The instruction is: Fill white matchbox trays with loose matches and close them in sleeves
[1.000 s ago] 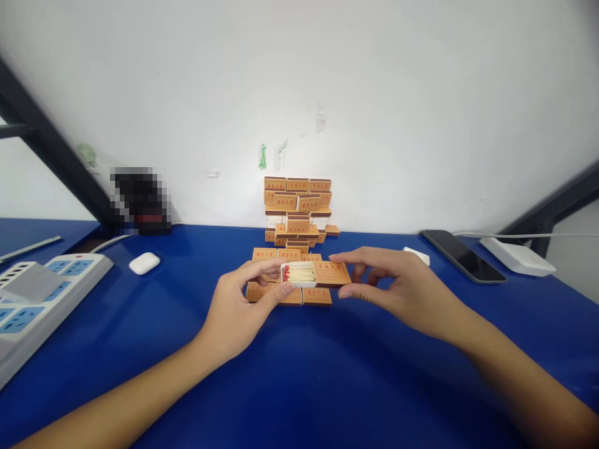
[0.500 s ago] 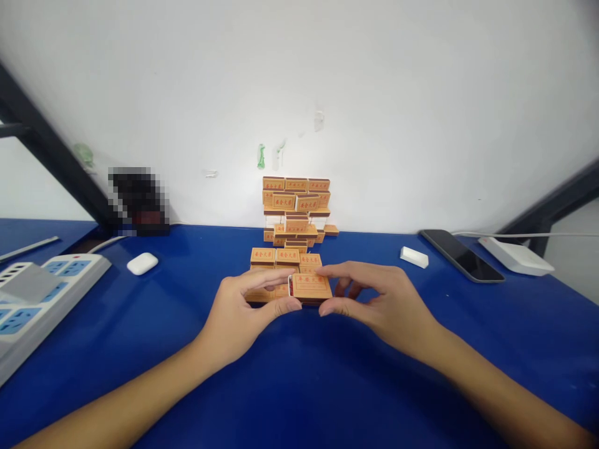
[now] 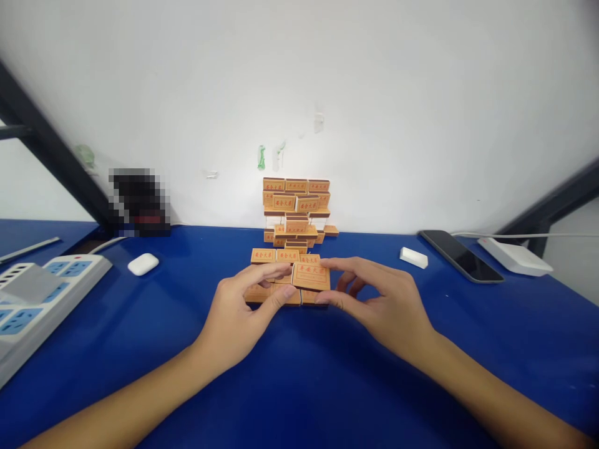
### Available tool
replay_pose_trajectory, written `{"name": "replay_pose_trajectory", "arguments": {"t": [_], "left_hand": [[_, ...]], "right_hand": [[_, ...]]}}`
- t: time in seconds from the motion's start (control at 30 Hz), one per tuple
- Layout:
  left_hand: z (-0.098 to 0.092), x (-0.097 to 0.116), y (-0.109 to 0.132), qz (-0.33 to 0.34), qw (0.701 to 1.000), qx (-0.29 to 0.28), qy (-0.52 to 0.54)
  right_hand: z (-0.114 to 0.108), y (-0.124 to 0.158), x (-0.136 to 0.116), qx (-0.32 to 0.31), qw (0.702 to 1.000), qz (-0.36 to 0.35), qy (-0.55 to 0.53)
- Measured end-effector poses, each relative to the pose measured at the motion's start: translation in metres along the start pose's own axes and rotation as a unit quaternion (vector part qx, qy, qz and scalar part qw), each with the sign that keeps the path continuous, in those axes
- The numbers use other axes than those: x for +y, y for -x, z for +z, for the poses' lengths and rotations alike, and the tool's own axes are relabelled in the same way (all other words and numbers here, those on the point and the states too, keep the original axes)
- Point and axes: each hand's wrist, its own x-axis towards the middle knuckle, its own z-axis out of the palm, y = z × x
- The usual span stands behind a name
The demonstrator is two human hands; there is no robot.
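Observation:
Both my hands are closed around one orange matchbox (image 3: 311,276) with red lettering, its face tilted toward me. My left hand (image 3: 250,299) has thumb and fingertips at the box's left end. My right hand (image 3: 374,290) pinches the right end between index finger and thumb. Beneath and behind it, more matchboxes form a low front structure, with a lower matchbox (image 3: 314,298) lying flat at the front and an upright matchbox (image 3: 263,255) at the back left. My left fingers hide part of this structure.
A taller stack of matchboxes (image 3: 296,206) stands behind, by the white wall. On the blue table (image 3: 299,386) are a power strip (image 3: 75,274) and white earbud case (image 3: 143,264) at left, and a small white block (image 3: 413,257), phone (image 3: 461,255) and white box (image 3: 515,256) at right.
The matchbox has risen slightly and tipped more toward me. Its inner tray, which stuck out at the left with red match heads showing, is now pushed in.

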Motion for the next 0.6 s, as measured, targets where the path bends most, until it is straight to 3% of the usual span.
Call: {"name": "replay_pose_trajectory", "arguments": {"t": [0.33, 0.6], "left_hand": [[-0.0001, -0.0021, -0.0022, 0.042, 0.999, 0.013, -0.003], [-0.0014, -0.0017, -0.0020, 0.034, 0.999, 0.011, -0.023]], "right_hand": [[0.0002, 0.0012, -0.0001, -0.002, 1.000, -0.018, 0.008], [-0.0006, -0.0008, 0.0001, -0.012, 0.999, -0.024, 0.019]]}}
